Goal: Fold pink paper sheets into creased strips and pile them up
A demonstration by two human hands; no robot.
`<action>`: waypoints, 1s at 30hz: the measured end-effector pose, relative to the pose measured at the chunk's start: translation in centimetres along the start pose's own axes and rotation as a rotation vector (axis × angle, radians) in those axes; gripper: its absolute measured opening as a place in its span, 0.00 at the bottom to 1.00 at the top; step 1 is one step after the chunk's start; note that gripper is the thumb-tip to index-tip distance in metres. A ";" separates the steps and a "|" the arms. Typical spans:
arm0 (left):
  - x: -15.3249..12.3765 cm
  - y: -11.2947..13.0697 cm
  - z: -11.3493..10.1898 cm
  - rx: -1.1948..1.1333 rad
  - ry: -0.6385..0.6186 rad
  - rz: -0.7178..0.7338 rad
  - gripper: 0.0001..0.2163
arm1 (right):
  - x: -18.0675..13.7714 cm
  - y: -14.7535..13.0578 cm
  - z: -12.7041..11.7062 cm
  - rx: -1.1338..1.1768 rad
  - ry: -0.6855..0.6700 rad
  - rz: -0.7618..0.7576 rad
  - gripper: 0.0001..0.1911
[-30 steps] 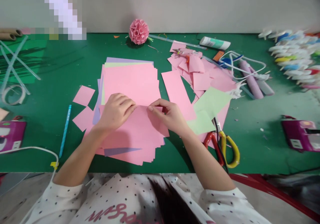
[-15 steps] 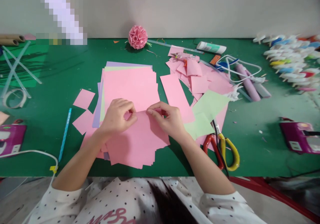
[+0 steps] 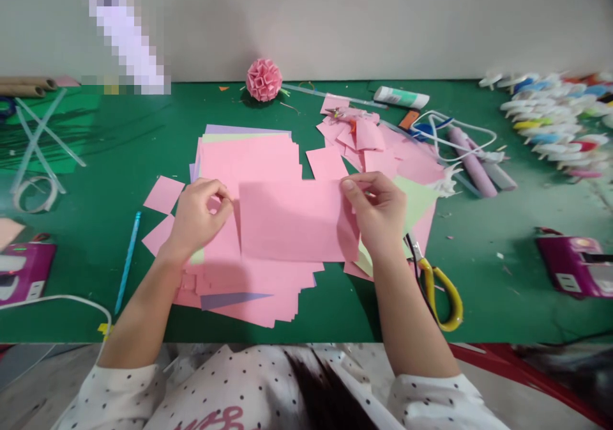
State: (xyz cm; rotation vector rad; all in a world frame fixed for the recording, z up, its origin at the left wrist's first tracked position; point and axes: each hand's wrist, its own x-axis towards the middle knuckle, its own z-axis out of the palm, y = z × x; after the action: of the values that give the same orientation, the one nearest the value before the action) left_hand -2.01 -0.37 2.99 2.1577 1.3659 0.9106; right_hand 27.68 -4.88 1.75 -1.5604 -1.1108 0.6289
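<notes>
One pink sheet [image 3: 292, 222] lies over the paper stack [image 3: 249, 158], its right end reaching past the stack's edge. The right hand [image 3: 378, 209] pinches the sheet's upper right corner between thumb and fingers. The left hand [image 3: 201, 216] has thumb and forefinger together near the sheet's left edge; whether they grip paper cannot be told. Green surface [image 3: 330, 318] shows between stack and near edge. Around are two small pink squares [image 3: 163, 193], one blue pencil [image 3: 128, 262], one paper ball [image 3: 264, 80].
</notes>
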 end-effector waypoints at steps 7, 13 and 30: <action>-0.1 -0.1 1.3 -0.171 0.040 -0.164 0.07 | 0.7 2.5 0.2 0.112 0.091 0.127 0.14; -0.6 0.0 2.6 -0.105 -0.008 -0.108 0.10 | -0.7 1.0 1.2 -0.139 -0.316 0.061 0.20; -0.7 1.2 1.9 -0.354 -0.012 -0.203 0.25 | -3.5 0.6 3.9 0.088 -0.287 0.011 0.32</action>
State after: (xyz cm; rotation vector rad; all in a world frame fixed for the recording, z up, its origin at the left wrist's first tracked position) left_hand -0.10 -1.56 2.25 1.7249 1.2790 0.9742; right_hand 23.13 -6.20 -0.51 -1.4308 -1.2692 0.9185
